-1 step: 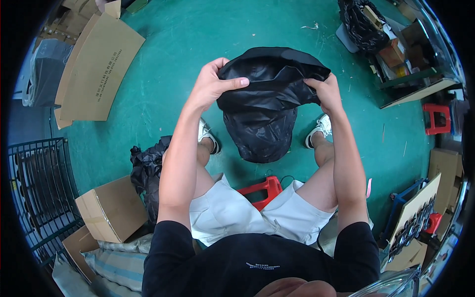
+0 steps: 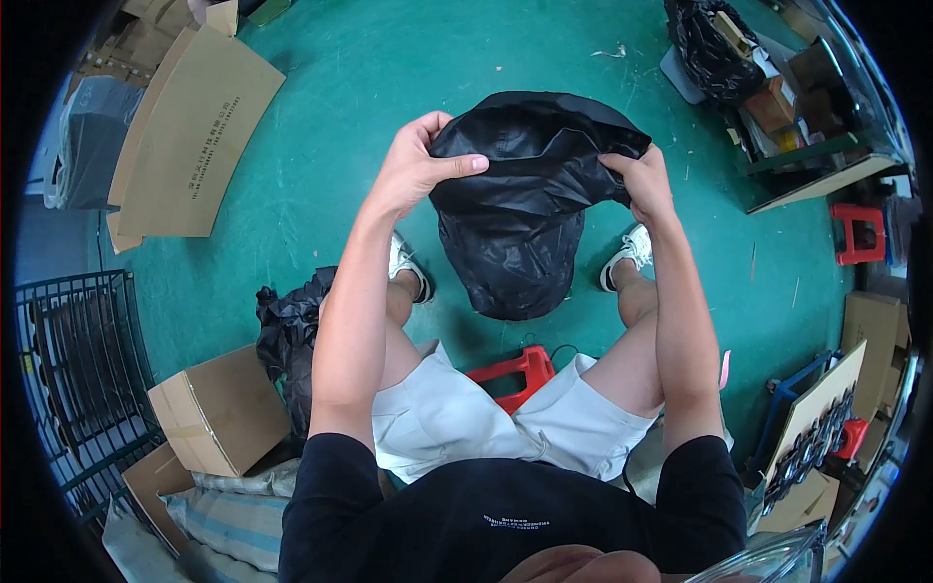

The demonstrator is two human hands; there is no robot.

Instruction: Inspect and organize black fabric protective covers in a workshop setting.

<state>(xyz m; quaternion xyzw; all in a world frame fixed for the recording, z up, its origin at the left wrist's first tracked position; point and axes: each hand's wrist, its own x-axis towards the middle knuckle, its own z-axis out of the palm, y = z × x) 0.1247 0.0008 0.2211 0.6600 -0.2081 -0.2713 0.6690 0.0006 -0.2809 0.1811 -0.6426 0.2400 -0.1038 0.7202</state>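
I hold a black plastic bag (image 2: 515,233) out in front of me over the green floor, between my two feet. My left hand (image 2: 418,165) grips its top edge on the left, thumb laid across the plastic. On the right side, my right hand (image 2: 641,180) pinches the same edge. The bag's mouth is bunched and folded between both hands, and its body hangs down toward my knees. I sit on a low red stool (image 2: 510,369).
A crumpled black bag (image 2: 287,330) lies by my left leg, beside a cardboard box (image 2: 219,413) and a striped sack (image 2: 224,515). Flat cardboard sheets (image 2: 194,136) lie far left, near a wire rack (image 2: 68,369). Right: another red stool (image 2: 855,228), a filled black bag (image 2: 709,49), clutter.
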